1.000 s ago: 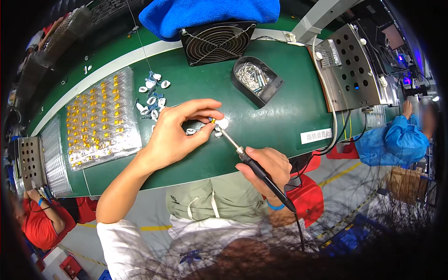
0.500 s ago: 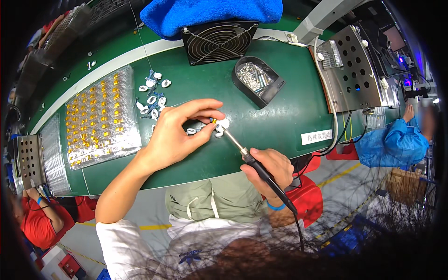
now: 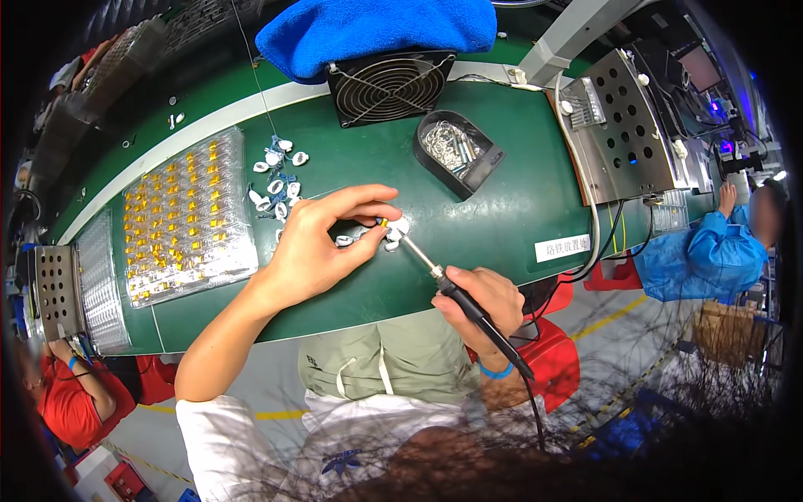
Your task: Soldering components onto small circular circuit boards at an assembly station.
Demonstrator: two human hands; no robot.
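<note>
The soldering iron (image 3: pixel 460 296) has a long black handle and a thin, shiny silver front; it sits in the right hand (image 3: pixel 492 299) on a slant, with its tip up and to the left and its black cord hanging from the low end; the tiny yellow part (image 3: pixel 383 222) is pinched between the thumb and first finger of the left hand (image 3: pixel 322 247), which hide some of it; small white pieces (image 3: pixel 401 226) are just beside it, close to the iron's tip; whether the tip touches them is too small to tell.
</note>
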